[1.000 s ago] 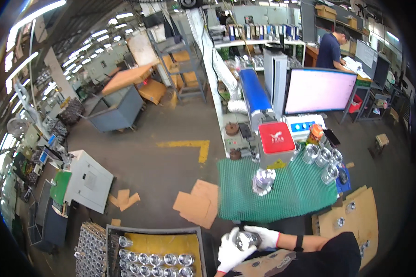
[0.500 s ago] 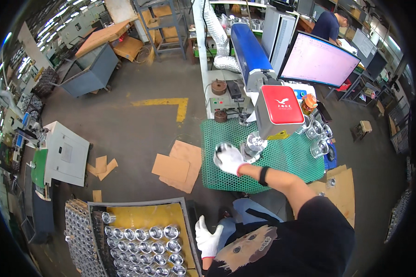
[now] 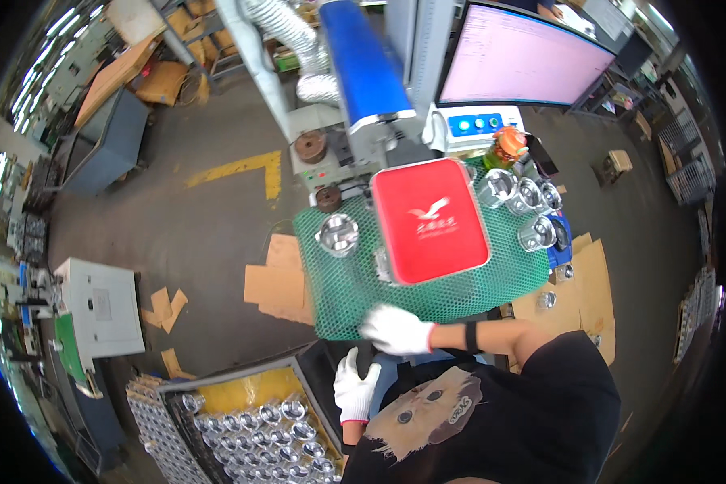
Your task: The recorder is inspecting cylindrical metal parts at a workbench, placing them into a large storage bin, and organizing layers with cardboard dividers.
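Observation:
My right hand [image 3: 395, 329], in a white glove, is over the front edge of the green perforated mat [image 3: 427, 294]. Motion blurs its fingers, and I cannot make out anything in them. Just below and to its left, my left hand [image 3: 353, 387] is raised, gloved and empty, with thumb and fingers apart. A shiny metal piston [image 3: 337, 235] stands on the mat's left part, away from both hands. The red-topped machine head [image 3: 431, 222] overhangs the mat, with part of a metal piece [image 3: 383, 264] showing at its left side.
At lower left, a tray [image 3: 250, 385] holds rows of pistons. Several more pistons [image 3: 528, 196] stand at the mat's right, near an orange-capped bottle [image 3: 506, 148]. A monitor [image 3: 524, 56] stands behind. Cardboard [image 3: 274, 278] lies on the floor at left.
My right hand has let go of the piston, now standing on the mat's left, and drawn back toward me. My left hand has risen slightly. The head view has shifted.

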A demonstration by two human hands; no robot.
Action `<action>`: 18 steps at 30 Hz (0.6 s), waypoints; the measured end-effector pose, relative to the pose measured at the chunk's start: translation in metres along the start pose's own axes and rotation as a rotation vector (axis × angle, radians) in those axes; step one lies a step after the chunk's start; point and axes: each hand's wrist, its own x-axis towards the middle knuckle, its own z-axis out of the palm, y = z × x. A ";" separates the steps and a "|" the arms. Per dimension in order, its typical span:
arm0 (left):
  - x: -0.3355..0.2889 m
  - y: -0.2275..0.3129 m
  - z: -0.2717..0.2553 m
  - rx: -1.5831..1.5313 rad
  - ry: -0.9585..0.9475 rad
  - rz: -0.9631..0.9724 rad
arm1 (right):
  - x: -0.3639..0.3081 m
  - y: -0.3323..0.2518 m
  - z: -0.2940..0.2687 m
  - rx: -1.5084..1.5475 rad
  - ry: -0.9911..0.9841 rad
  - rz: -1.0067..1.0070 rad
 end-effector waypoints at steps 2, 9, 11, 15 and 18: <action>0.012 0.012 0.000 0.073 -0.072 0.046 | -0.068 0.024 0.010 0.180 -0.094 0.024; 0.034 0.038 0.019 0.145 -0.178 0.075 | -0.176 0.190 -0.139 -0.442 0.636 0.853; 0.040 0.061 0.017 0.169 -0.213 0.130 | -0.185 0.247 -0.144 -0.421 0.425 0.754; 0.051 0.075 0.020 0.210 -0.179 0.329 | -0.182 0.282 -0.134 -0.599 0.122 0.745; 0.042 0.061 0.007 0.170 -0.100 0.323 | -0.184 0.280 -0.119 -0.540 0.145 0.780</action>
